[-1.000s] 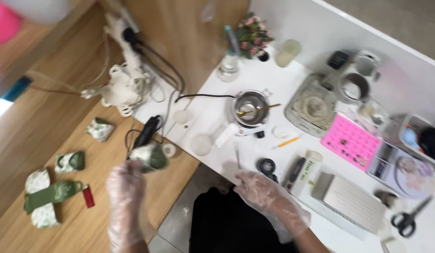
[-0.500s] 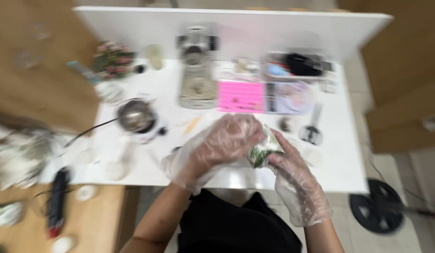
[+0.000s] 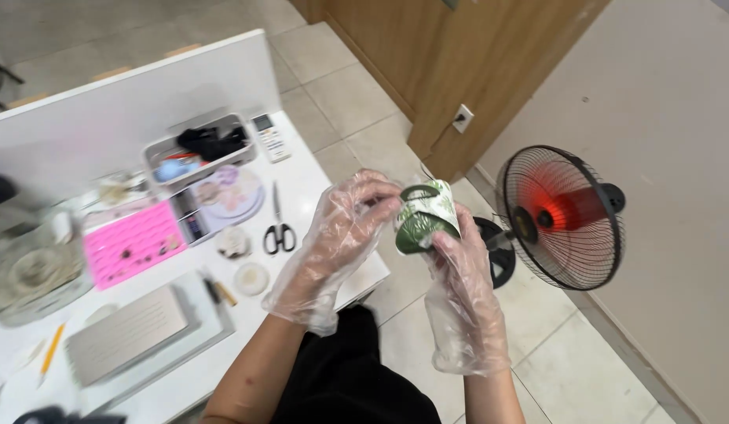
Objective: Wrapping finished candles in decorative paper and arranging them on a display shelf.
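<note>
Holding a small green-and-white leaf-patterned cup [image 3: 426, 217] between both gloved hands, I have it lifted clear of the counter [image 3: 309, 184], out past its edge and above the tiled floor [image 3: 569, 369]. My left hand [image 3: 345, 228] curls over the cup's near side, fingers bent around its rim and dark loop handle. My right hand [image 3: 459, 267] grips it from below and behind, thumb and fingers closed against its lower wall. Both hands wear loose clear plastic gloves. The cup is tilted, its mouth turned toward my left hand.

Just left of my left hand lie a pair of black-handled scissors [image 3: 280, 229], blades pointing away from me. A little further left sit two small round lids or dishes [image 3: 251, 278], one nearer me, one beyond. Past those is a pink silicone mould [image 3: 133, 245] with rows of small pockets, and nearer me a grey ribbed block [image 3: 129, 334] on a pale tray. Beyond the scissors lies a round pale plate [image 3: 227, 192] with a flower design, then a clear bin [image 3: 195, 149] holding dark and blue things, with a white remote [image 3: 268, 135] beside it.

Right of my right hand, well apart on the floor, stands a black fan [image 3: 559, 213] with a red centre, before a beige wall [image 3: 679, 157].
</note>
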